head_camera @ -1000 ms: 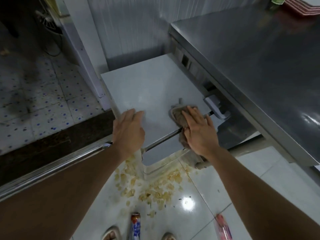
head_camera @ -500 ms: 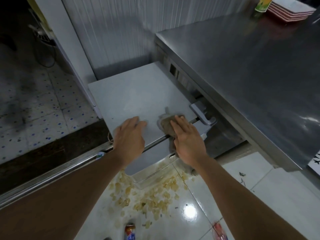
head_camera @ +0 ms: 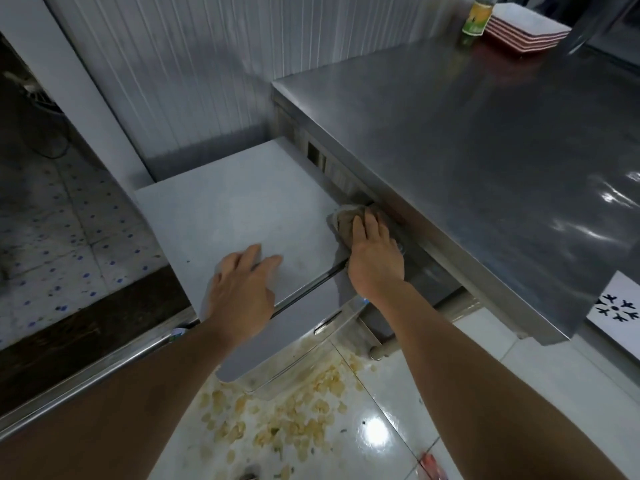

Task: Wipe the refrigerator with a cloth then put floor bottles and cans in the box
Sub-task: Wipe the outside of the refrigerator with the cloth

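R hand [head_camera: 375, 258] presses the cloth [head_camera: 346, 221] flat on the fridge top [head_camera: 235, 209], far-right corner by the steel counter [head_camera: 485, 168]. L hand [head_camera: 242, 292] rests open, fingers spread, near front edge. Risk: cloth snags in the gap w/ counter, probably; floor spill [head_camera: 287, 420] in front = slip.
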